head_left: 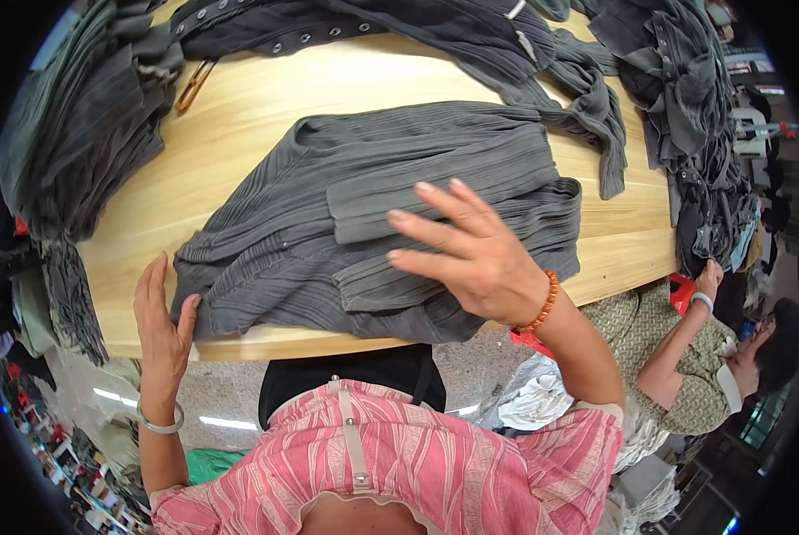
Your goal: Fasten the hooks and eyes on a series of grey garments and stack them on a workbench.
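Note:
A dark grey ribbed garment [266,214] lies on the wooden table in front of me, its sleeves folded inward across its body toward the right. My left hand [160,312] is at the garment's left end, thumb and fingers apart, the thumb by the cloth's edge. Above the folded sleeves is my right hand [471,254], fingers spread, nothing gripped. Whether its fingertips touch the cloth I cannot tell. One sleeve end [359,214] shows just left of those fingers, and a second sleeve end [364,290] lies nearer to me.
A tall pile of dark garments [87,134] stands at the left. Small orange-handled snips [194,85] lie beside it. Another dark garment with metal eyelets [328,27] stretches across the table's far side. More garments [676,89] hang over the right edge, where a co-worker's hand [708,278] touches them.

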Demonstrator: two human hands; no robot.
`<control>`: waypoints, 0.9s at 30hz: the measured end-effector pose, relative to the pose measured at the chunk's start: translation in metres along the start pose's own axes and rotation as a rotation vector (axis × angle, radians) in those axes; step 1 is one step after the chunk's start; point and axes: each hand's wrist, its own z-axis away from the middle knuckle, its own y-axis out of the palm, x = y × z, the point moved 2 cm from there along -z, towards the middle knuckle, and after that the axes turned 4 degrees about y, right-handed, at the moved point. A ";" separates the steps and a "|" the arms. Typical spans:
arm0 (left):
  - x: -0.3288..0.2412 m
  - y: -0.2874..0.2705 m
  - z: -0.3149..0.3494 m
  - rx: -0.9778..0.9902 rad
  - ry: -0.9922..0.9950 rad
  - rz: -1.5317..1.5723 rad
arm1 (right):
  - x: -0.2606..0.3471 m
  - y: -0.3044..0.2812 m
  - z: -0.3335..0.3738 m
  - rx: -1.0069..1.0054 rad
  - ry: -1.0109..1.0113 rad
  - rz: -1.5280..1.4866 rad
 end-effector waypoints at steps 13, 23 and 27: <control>0.006 0.009 0.034 -0.118 -0.176 0.395 | 0.016 0.039 -0.018 -0.130 0.285 0.166; 0.008 0.009 0.017 -0.021 -0.252 0.844 | 0.152 0.146 -0.125 -0.136 0.094 -0.265; -0.021 -0.024 0.006 -0.055 -0.156 0.924 | 0.152 0.152 -0.141 -0.508 0.031 -0.519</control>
